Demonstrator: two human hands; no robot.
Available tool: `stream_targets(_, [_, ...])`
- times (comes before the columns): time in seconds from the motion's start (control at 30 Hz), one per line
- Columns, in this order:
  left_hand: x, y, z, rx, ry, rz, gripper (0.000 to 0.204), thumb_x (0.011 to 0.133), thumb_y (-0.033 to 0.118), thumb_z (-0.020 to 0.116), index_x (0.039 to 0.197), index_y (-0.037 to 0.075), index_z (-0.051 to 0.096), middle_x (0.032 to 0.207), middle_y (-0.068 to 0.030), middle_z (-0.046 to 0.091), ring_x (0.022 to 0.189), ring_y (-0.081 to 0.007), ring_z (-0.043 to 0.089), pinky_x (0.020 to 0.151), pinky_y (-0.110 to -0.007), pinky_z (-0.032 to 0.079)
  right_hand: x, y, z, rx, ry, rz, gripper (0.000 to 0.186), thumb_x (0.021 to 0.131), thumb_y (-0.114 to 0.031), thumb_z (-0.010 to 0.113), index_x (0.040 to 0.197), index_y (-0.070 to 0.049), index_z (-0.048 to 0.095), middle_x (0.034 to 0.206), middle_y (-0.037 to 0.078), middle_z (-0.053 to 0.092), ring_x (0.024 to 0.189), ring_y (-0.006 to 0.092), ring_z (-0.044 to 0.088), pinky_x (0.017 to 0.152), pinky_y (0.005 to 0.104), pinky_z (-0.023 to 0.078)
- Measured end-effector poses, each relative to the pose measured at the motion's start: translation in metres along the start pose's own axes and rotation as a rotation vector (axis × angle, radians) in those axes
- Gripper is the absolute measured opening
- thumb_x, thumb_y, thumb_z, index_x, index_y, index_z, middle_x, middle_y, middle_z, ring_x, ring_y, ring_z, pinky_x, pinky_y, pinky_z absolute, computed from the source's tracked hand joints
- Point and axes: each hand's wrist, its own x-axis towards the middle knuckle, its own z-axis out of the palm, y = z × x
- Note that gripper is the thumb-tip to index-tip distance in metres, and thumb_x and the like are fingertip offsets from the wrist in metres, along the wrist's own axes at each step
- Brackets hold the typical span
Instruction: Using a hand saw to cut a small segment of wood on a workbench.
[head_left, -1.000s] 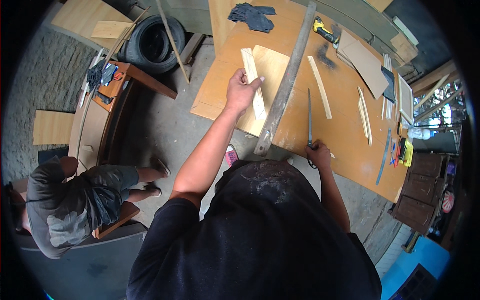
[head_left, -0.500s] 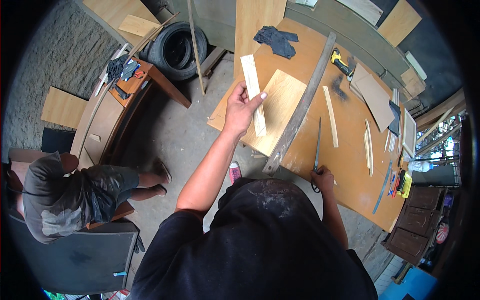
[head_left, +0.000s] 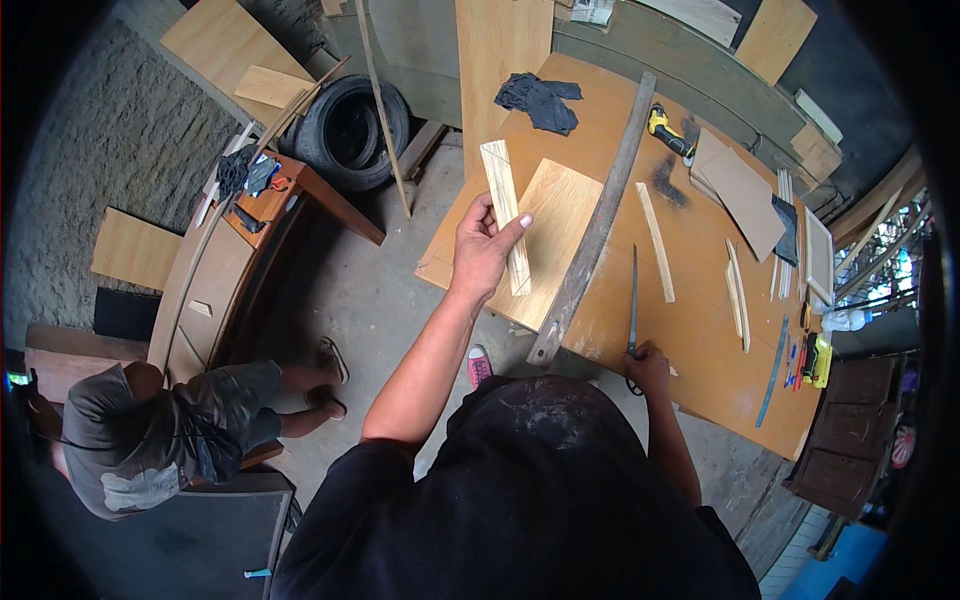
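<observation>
Raised since the earlier frame, left hand (head_left: 480, 250) grasps wood strip (head_left: 505, 210) above counter (head_left: 700, 330); right hand (head_left: 648, 365) clenches saw (head_left: 633, 300), cutting not begun.

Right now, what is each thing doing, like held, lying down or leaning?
Pale narrow wood strip: held up in the left hand.
Thin metal handsaw: flat on the workbench, right hand on its handle.
Long curved grey plank: lying across the orange workbench.
Black tyre: leaning by the wall.
</observation>
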Motion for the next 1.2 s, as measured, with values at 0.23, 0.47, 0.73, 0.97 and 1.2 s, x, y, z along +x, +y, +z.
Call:
stream_targets(0.23, [0.000, 0.001, -0.001, 0.018, 0.001, -0.021, 0.033, 0.089, 0.001, 0.072, 0.119, 0.003, 0.057, 0.099, -0.0017, 0.066, 0.089, -0.0050, 0.062, 0.081, -0.022, 0.052, 0.001, 0.002, 0.002, 0.019, 0.001, -0.001, 0.031, 0.070, -0.031, 0.079, 0.074, -0.006, 0.061, 0.067, 0.013, 0.065, 0.068, 0.0345, 0.068, 0.065, 0.0468, 0.053])
stream_targets(0.47, [0.001, -0.003, -0.001, 0.014, 0.003, -0.021, 0.034, 0.089, 0.002, 0.073, 0.119, 0.003, 0.057, 0.098, -0.0007, 0.066, 0.087, -0.0044, 0.060, 0.079, -0.021, 0.051, 0.002, 0.002, 0.004, 0.005, 0.019, -0.011, 0.031, 0.070, -0.029, 0.080, 0.074, -0.006, 0.060, 0.070, 0.014, 0.066, 0.070, 0.0353, 0.067, 0.066, 0.0471, 0.053])
stream_targets(0.73, [-0.001, -0.006, 0.001, 0.066, -0.010, -0.027, 0.034, 0.088, 0.003, 0.074, 0.118, 0.003, 0.058, 0.095, 0.0007, 0.065, 0.083, -0.0037, 0.059, 0.075, -0.021, 0.050, -0.002, -0.001, 0.003, 0.023, 0.018, -0.011, 0.031, 0.070, -0.028, 0.080, 0.074, -0.006, 0.059, 0.069, 0.013, 0.064, 0.070, 0.0360, 0.066, 0.065, 0.0480, 0.052])
stream_targets(0.97, [0.008, -0.017, 0.001, 0.161, -0.043, -0.100, 0.031, 0.089, 0.006, 0.073, 0.116, 0.002, 0.059, 0.092, 0.0004, 0.066, 0.080, -0.0042, 0.059, 0.073, -0.022, 0.050, -0.002, 0.005, 0.000, -0.023, -0.014, 0.017, 0.029, 0.070, -0.030, 0.078, 0.074, -0.007, 0.060, 0.070, 0.015, 0.065, 0.072, 0.0368, 0.066, 0.066, 0.0491, 0.052])
stream_targets(1.2, [0.001, -0.104, -0.021, 1.048, -0.218, -0.283, 0.054, 0.085, 0.031, 0.069, 0.131, 0.004, 0.056, 0.095, -0.0230, 0.070, 0.091, -0.0387, 0.069, 0.084, -0.046, 0.054, 0.002, -0.008, -0.001, -0.011, -0.029, 0.049, 0.029, 0.070, -0.032, 0.075, 0.076, -0.007, 0.061, 0.074, 0.016, 0.067, 0.076, 0.0376, 0.067, 0.071, 0.0488, 0.053])
